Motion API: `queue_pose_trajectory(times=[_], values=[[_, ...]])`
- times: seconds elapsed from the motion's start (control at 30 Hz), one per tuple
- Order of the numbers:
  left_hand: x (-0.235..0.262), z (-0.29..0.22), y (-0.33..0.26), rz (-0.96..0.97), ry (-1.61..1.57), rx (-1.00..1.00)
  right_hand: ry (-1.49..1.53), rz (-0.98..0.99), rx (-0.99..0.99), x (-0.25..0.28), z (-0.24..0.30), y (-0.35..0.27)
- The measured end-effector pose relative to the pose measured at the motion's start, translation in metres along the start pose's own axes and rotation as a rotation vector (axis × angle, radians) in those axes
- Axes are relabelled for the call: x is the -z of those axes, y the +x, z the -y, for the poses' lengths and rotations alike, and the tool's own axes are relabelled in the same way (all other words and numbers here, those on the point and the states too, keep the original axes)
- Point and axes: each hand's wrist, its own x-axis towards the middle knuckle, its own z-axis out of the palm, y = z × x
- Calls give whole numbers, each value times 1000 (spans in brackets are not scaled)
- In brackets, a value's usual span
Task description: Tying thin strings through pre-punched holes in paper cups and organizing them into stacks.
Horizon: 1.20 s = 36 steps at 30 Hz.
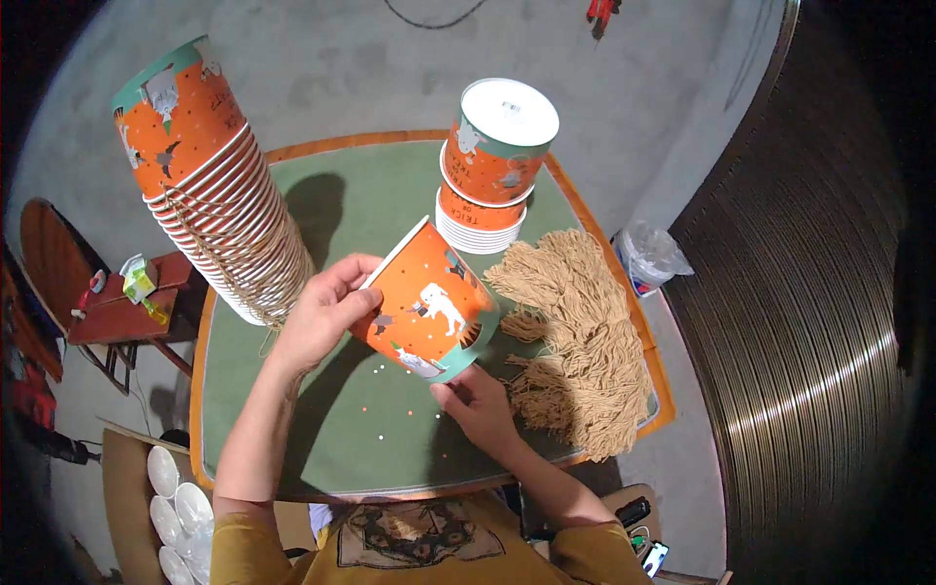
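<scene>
An orange paper bucket [419, 302] with white and dark printed figures and a green base band is tilted on its side above the table. My left hand [327, 307] grips it at the white rim, thumb on the outer wall and the other fingers partly hidden behind. At its green base end is my right hand [478, 409], with thumb and fingers closed against the bottom edge. Right of the bucket lies a large bundle of tan cords [585, 361]. A tall leaning stack of nested buckets [185, 136] stands at the left, with tan cords hanging along its rims.
A shorter stack of upside-down buckets [492, 166] stands toward the table's far edge. Small white and pink bits dot the green tabletop [322, 458]. A red wooden chair [136, 312] is at the left, white cups in a cardboard box [127, 487] lower left, and a plastic-lined bin [648, 255] to the right.
</scene>
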Motion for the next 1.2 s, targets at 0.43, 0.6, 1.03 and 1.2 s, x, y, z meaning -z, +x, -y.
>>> queue_pose_trajectory(times=[0.43,0.6,1.03,1.2], values=[[3,-1,-2,74,-50,27,-421,-101,217,9,2,-3],[5,-2,-1,95,-211,61,-214,-90,136,9,0,-5],[11,7,1,48,-317,98,145,0,-102,6,5,-8],[14,8,0,29,-287,166,164,21,-112,4,3,-8]])
